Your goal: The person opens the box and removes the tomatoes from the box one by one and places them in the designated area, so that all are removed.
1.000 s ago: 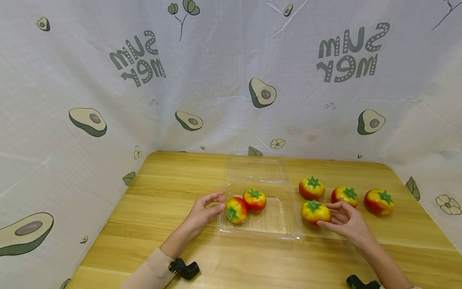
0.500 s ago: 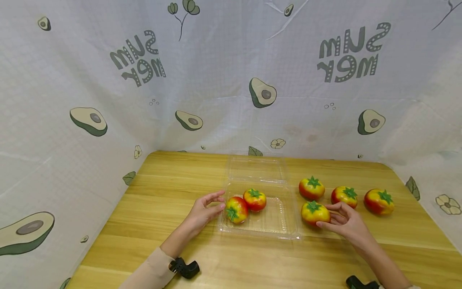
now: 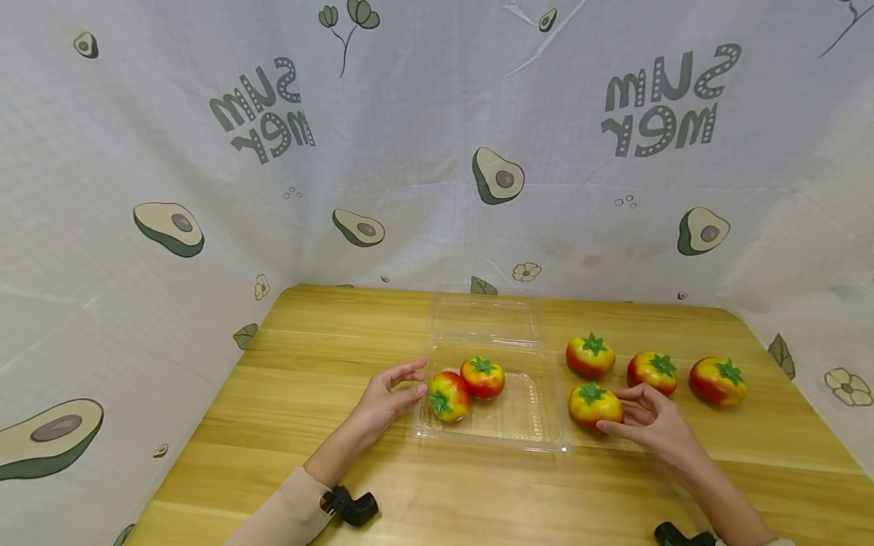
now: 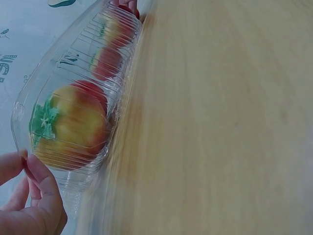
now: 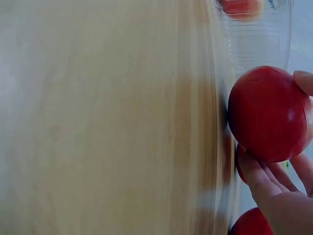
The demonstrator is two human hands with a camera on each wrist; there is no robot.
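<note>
A clear plastic clamshell container (image 3: 539, 425) lies open mid-table with two red-yellow tomatoes (image 3: 448, 396) (image 3: 482, 377) at its left end. My left hand (image 3: 418, 380) holds the container's left rim; in the left wrist view its fingertips (image 4: 40, 183) pinch the rim (image 4: 19, 115) beside the near tomato (image 4: 68, 127). My right hand (image 3: 610, 410) grips a third tomato (image 3: 592, 402) on the table just right of the container. In the right wrist view its fingers (image 5: 261, 183) curl round that tomato (image 5: 268, 113).
Three more tomatoes (image 3: 590, 355) (image 3: 652, 371) (image 3: 717, 381) sit on the wooden table (image 3: 314, 356) to the right. The container's lid (image 3: 486, 318) lies flat behind it. An avocado-print cloth (image 3: 437, 152) walls the back and sides.
My right hand has edged the gripped tomato slightly left, closer to the container. The left hand and container have not moved.
</note>
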